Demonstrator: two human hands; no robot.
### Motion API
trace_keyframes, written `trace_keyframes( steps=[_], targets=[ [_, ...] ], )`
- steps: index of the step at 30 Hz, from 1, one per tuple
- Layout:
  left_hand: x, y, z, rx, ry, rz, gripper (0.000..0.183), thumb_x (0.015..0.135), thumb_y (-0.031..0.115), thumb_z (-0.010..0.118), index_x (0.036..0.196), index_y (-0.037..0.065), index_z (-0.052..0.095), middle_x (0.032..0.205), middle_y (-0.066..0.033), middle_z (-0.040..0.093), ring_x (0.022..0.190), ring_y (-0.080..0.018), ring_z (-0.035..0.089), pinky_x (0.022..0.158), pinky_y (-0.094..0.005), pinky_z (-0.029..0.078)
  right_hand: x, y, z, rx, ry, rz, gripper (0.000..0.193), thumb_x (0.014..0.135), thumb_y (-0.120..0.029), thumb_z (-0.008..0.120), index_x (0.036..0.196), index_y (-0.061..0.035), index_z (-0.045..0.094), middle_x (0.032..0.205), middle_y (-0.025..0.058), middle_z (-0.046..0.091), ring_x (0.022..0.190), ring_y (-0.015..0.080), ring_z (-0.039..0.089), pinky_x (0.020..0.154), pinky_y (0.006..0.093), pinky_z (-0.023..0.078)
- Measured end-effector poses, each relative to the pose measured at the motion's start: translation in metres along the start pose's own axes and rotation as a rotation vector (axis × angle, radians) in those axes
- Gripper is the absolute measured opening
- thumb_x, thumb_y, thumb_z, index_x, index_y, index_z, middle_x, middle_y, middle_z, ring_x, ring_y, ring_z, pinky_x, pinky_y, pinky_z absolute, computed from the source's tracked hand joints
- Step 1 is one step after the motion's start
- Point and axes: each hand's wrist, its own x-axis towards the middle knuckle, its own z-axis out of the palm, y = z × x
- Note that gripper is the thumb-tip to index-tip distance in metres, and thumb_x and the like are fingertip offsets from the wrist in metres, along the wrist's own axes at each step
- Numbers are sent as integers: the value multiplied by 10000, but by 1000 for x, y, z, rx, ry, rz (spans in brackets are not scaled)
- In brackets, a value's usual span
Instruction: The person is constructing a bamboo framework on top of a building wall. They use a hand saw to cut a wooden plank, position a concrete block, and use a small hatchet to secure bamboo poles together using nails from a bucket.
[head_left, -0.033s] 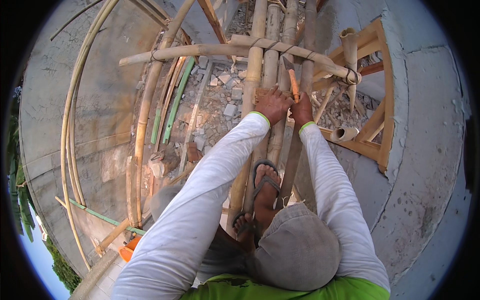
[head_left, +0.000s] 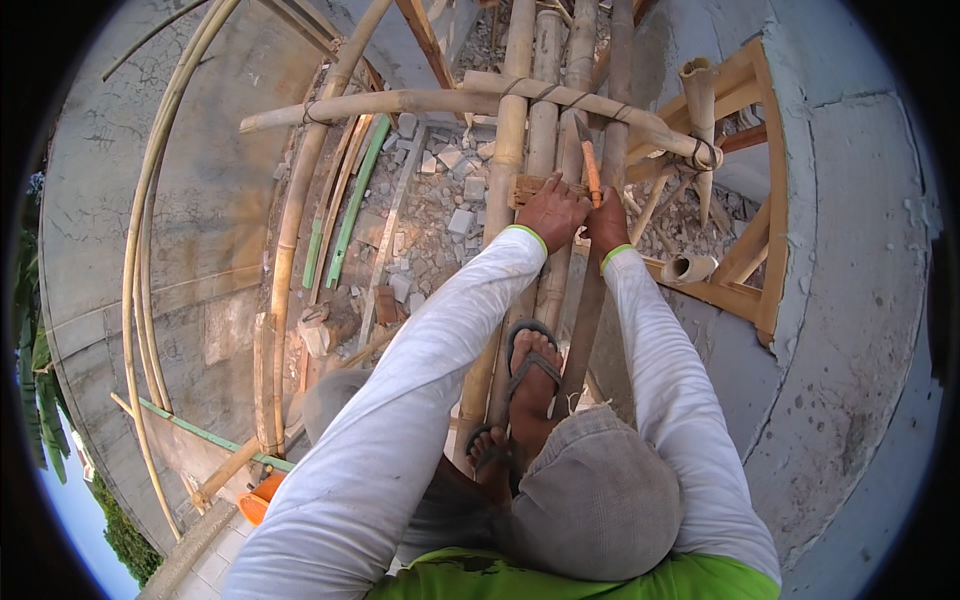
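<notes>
Far left: bundle of thin curved yellow bamboo canes (head_left: 140, 300) arching along the grey cracked concrete wall (head_left: 120, 150). Next right: long green-painted slats (head_left: 350, 200) leaning over a rubble-strewn ground of broken grey stone pieces (head_left: 440, 200) far below. Across the top: pale horizontal bamboo crossbar (head_left: 400, 102), lashed with cord to the upright poles.

Centre: platform of parallel yellow-brown bamboo poles (head_left: 515, 130), carrying the person's feet in dark flip-flop sandals (head_left: 530, 360). Left hand (head_left: 552, 212), fingers curled down and pressed on a small flat piece of brown wood (head_left: 530, 187) lying across the poles. Right hand (head_left: 607, 222), just beside the left, fingers closed around an orange-handled tool with a thin metal blade (head_left: 590, 165) pointing away from the person, close to the wood piece.

Right: wooden frame of light brown timber (head_left: 770, 200) set against the concrete ledge, with short cut bamboo tube (head_left: 688, 268) lying on it, open end showing.
</notes>
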Motion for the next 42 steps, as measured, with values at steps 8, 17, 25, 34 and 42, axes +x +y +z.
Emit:
trace_keyframes(
  steps=[8,17,25,34,42],
  targets=[
    [9,-8,10,-238,35,-129,170,848,120,555,969,49,652,977,-178,690,1003,-335,641,956,-433,467,-11,-36,-12,153,-88,196,337,834,-175,707,1024,25,513,897,154,607,731,235,660,478,354,543],
    [-21,-24,22,-272,170,-137,137,803,45,582,931,32,629,1013,-176,677,1092,-342,611,1019,-439,454,-15,-34,-27,-280,176,-233,415,772,-180,783,1023,37,534,900,206,608,874,356,610,785,420,477],
    [-19,-19,30,-478,332,-268,156,784,19,629,938,38,639,1028,-174,673,1096,-346,613,1015,-440,457,-1,-3,-19,442,-30,-50,317,826,-153,731,1009,-10,516,896,82,569,820,182,561,746,334,473],
    [-14,-2,4,-25,80,-61,199,845,105,551,1018,51,634,901,-132,652,969,-316,609,932,-411,465,-35,-26,-6,378,17,-12,301,842,-76,681,1051,2,479,927,89,540,835,189,540,793,328,461],
    [-29,-2,14,-492,293,-595,202,904,253,624,949,58,649,861,-205,669,838,-400,648,761,-479,504,-26,-9,-8,364,70,-98,343,813,-43,684,1062,-11,449,964,96,493,868,215,530,806,353,452]
  ],
)
